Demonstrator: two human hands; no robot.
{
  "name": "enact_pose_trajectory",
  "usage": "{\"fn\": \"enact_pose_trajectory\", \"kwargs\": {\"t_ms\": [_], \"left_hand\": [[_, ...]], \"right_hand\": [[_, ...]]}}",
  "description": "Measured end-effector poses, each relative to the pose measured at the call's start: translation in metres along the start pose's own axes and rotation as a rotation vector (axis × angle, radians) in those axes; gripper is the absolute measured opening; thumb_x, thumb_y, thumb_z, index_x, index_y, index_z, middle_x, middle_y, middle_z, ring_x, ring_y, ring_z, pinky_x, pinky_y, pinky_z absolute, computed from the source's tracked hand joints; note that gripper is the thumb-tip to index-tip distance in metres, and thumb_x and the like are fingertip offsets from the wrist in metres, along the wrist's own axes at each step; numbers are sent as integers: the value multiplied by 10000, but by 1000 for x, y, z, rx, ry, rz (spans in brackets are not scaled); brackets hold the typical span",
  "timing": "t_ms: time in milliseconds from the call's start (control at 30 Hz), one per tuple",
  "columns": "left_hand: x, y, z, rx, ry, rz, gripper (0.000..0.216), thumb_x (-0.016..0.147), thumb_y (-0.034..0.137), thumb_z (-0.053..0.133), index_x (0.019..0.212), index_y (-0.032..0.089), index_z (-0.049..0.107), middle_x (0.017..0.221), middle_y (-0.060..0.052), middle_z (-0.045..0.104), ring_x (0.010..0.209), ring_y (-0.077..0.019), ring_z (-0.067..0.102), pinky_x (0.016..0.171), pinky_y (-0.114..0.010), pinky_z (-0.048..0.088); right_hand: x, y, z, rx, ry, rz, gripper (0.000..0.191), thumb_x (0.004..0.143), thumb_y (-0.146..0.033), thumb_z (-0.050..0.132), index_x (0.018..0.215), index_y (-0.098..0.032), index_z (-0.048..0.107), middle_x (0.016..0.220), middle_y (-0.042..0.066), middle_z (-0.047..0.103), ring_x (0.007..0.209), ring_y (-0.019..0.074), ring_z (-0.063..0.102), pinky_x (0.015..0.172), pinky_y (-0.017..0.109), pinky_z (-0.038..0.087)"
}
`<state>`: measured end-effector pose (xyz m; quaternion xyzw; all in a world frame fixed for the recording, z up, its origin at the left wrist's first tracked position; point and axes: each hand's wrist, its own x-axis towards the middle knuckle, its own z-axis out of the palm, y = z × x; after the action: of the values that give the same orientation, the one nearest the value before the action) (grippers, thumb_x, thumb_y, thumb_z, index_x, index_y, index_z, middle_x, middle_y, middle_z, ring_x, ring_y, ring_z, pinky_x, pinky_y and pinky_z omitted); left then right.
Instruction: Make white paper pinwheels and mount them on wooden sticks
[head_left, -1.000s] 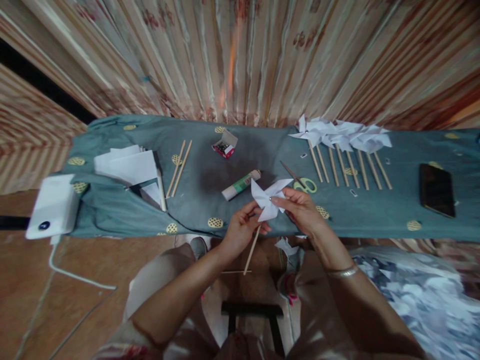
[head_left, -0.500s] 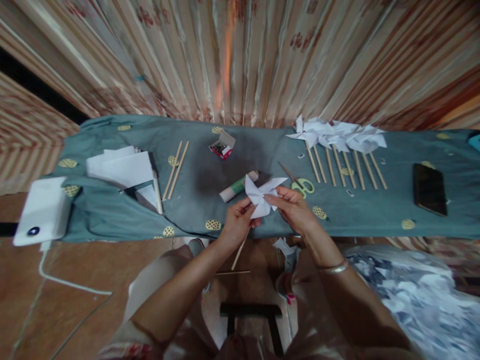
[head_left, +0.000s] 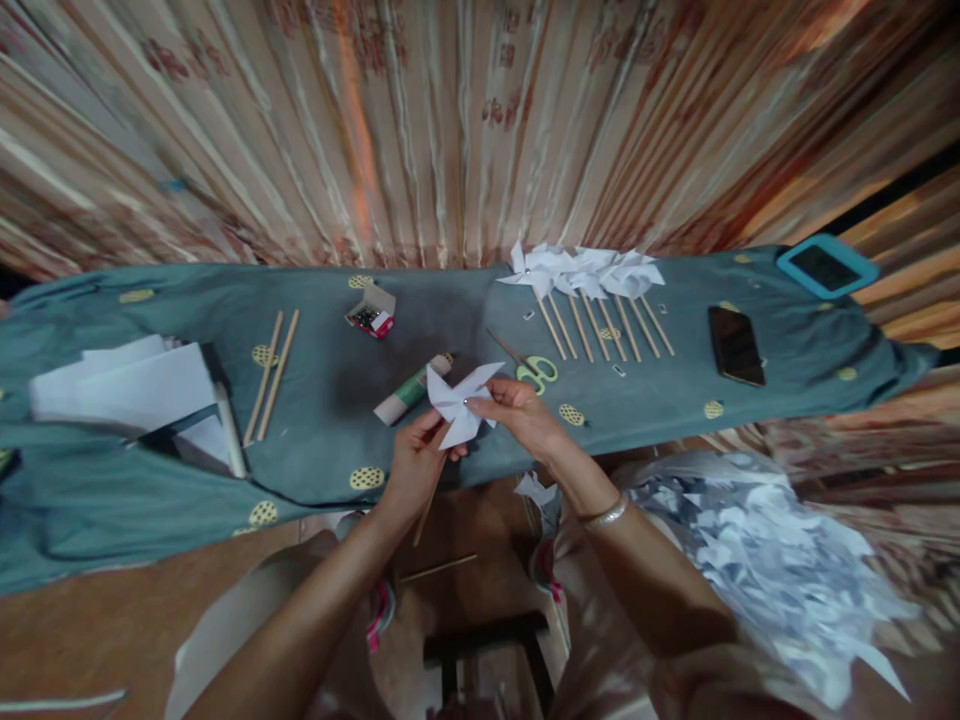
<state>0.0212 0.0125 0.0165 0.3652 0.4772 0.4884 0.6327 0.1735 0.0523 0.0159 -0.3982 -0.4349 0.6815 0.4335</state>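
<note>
A white paper pinwheel (head_left: 459, 405) with a pin at its centre is held between both hands over the table's front edge. My left hand (head_left: 417, 455) is closed round its wooden stick (head_left: 426, 512) just behind the blades. The thumb of my right hand (head_left: 517, 410) presses near the pin, its fingers closed on the paper blades. Just beyond my left hand lies a glue stick (head_left: 409, 392) with a green label. Scissors with light green handles (head_left: 537, 374) rest beyond my right hand.
Several pinwheels (head_left: 581, 272) lie in a row at the back. An open box of pins (head_left: 373, 313), two sticks (head_left: 271, 375), paper sheets (head_left: 135, 385), a phone (head_left: 737, 345) and a blue-framed tablet (head_left: 827, 265) are on the cloth. A bag of paper pieces (head_left: 772, 550) stands right.
The view has swung to the right, so the table's things appear further left and the blue-framed tablet is now in sight. Both hands keep their hold on the pinwheel.
</note>
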Motion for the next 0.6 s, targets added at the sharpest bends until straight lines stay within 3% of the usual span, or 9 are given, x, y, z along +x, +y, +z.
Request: {"fn": "enact_pose_trajectory", "kwargs": {"t_ms": [267,600], "left_hand": [[1,0,5,-24,29,35,271,654,361,802,816,146,772,592,3,662,501,-88,522,496,-194,406],[-2,5,12,-119,94,-7,336,520,389,866,715,137,758,537,3,647,468,-86,540,458,-182,415]], "right_hand": [[1,5,-4,-33,0,-55,338,620,-400,861,838,-169,747,767,-2,736,723,129,619,743,268,501],[-3,-3,-3,-21,-30,-71,327,596,-393,870,806,-176,745,744,-11,728,717,131,616,712,256,477]]}}
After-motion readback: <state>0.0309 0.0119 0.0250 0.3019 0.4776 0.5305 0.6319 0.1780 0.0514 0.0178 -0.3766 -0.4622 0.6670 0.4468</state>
